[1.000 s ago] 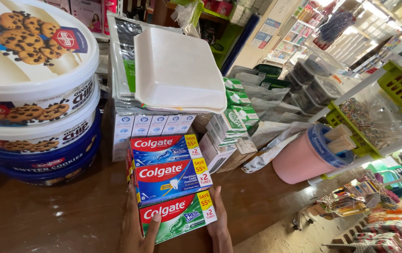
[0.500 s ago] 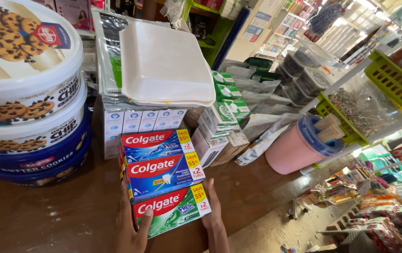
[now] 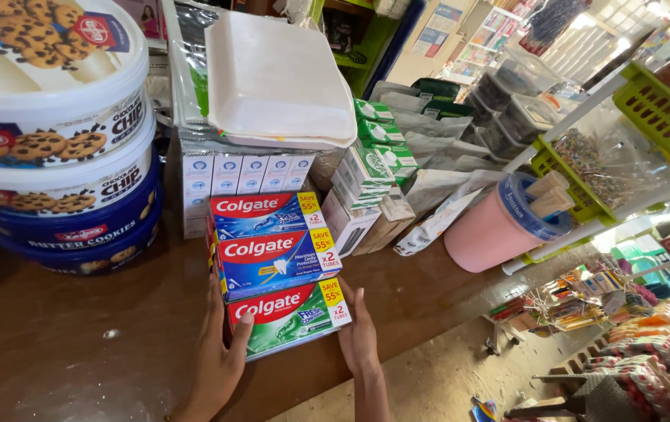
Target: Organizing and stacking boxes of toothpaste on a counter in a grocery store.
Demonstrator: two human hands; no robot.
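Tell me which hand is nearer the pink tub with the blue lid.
Right. The right hand grips the green toothpaste box on the side facing the pink tub; the left hand holds the box's far side.

Both hands come up from the bottom edge of the view, over the near edge of the counter. The left hand [image 3: 218, 363] stands palm inward, fingers together and extended, thumb [image 3: 243, 328] angled up and to the right. The right hand [image 3: 358, 336] faces it, also palm inward with straight, closed fingers, its wrist and forearm dropping steeply toward the lower edge. The palms press toward each other.
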